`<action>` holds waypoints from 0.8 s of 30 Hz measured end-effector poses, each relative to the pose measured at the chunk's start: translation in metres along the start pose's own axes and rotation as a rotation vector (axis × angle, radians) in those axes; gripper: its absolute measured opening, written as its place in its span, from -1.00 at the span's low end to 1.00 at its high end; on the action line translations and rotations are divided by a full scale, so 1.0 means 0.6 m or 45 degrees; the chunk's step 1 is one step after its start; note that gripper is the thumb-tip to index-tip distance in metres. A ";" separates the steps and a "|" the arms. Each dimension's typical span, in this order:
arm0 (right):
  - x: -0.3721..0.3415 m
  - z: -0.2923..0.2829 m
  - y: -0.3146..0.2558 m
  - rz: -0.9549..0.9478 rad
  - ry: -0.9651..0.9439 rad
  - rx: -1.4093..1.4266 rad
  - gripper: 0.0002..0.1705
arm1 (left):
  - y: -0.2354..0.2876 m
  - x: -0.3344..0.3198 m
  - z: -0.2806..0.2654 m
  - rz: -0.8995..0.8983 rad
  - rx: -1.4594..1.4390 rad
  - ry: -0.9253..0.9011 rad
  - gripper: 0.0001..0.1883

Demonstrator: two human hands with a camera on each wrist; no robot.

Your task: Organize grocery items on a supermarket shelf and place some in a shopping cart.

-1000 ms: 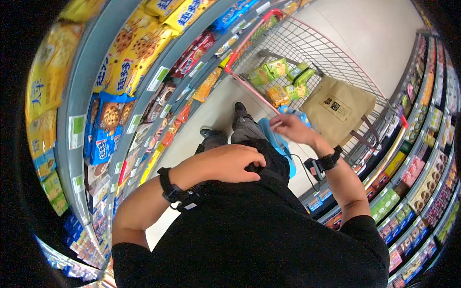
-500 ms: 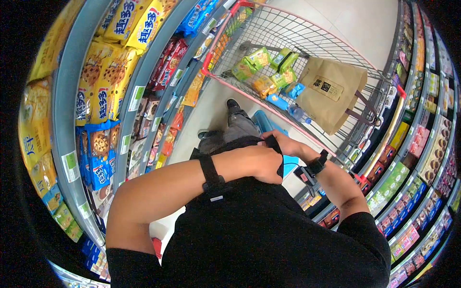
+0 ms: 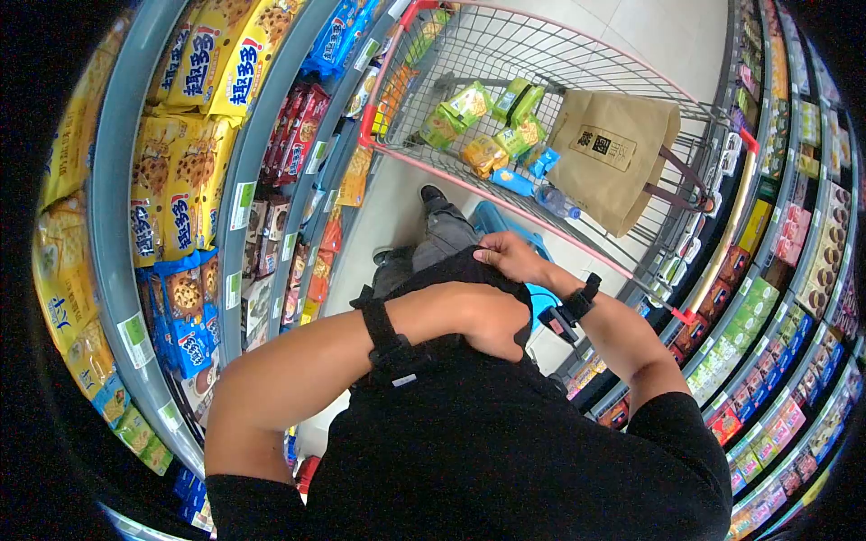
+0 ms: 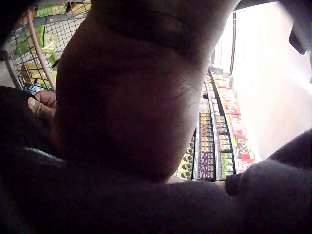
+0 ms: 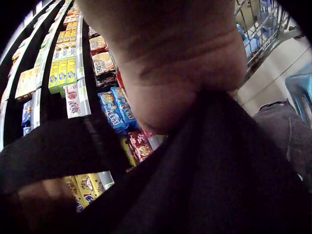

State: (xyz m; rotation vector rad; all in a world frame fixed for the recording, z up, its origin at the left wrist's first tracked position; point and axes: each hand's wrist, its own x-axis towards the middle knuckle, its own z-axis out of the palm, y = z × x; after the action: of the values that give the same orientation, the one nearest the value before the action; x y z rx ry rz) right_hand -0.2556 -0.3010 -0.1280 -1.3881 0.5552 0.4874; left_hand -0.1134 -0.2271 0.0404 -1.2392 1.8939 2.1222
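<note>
"Where's the black cloth [image 3: 456,272]?"

"In front of the person's waist, its far edge at the right hand [image 3: 519,260], whose thumb and fingers pinch it."

"And the left hand [image 3: 494,320]?"

"Just beside the right one, nearer the body, with the cloth showing just beyond it. Its fingers are hidden, so I can't tell whether they grasp anything."

"The cart [image 3: 505,41]?"

"Beyond both hands, its near edge apart from the cloth."

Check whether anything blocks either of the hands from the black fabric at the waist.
Nothing visible blocks the right hand, which pinches the black fabric directly. For the left hand I can't tell: its fingers are hidden.
</note>
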 end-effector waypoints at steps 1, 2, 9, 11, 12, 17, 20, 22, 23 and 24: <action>0.002 0.001 0.010 -0.002 0.000 -0.001 -0.59 | 0.004 -0.001 0.000 0.049 0.000 -0.025 -0.46; 0.008 0.004 0.027 -0.071 0.034 0.007 -0.60 | 0.007 -0.002 -0.001 0.098 0.000 -0.050 -0.47; 0.026 0.013 0.061 -0.134 0.216 -0.068 -0.64 | 0.016 -0.008 -0.009 0.146 0.024 -0.112 -0.48; 0.025 0.009 0.060 -0.151 0.222 -0.160 -0.65 | 0.015 -0.005 -0.008 0.166 0.019 -0.134 -0.49; 0.024 0.005 0.058 -0.168 0.223 -0.251 -0.65 | 0.015 -0.005 -0.008 0.170 0.020 -0.131 -0.49; -0.008 -0.117 0.025 -0.022 0.190 0.049 -0.76 | -0.008 -0.036 -0.018 0.008 -0.059 0.408 -0.56; -0.029 -0.196 0.000 0.161 0.314 -0.083 -0.77 | 0.002 -0.091 -0.035 0.079 0.036 0.739 -0.67; -0.022 -0.257 0.026 0.341 0.465 -0.134 -0.73 | 0.032 -0.134 -0.055 0.188 -0.037 0.960 -0.73; -0.013 -0.290 0.080 0.332 0.457 -0.147 -0.73 | 0.053 -0.157 -0.063 0.218 -0.107 0.947 -0.75; 0.007 -0.322 0.161 0.315 0.208 -0.721 -0.69 | 0.071 -0.176 -0.065 0.273 -0.007 0.939 -0.76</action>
State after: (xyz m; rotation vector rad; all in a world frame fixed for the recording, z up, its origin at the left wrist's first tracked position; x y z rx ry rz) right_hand -0.3278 -0.4808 -0.2233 -1.9210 0.7640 0.7753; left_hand -0.0433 -0.2224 0.1377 -2.1231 2.3558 1.8995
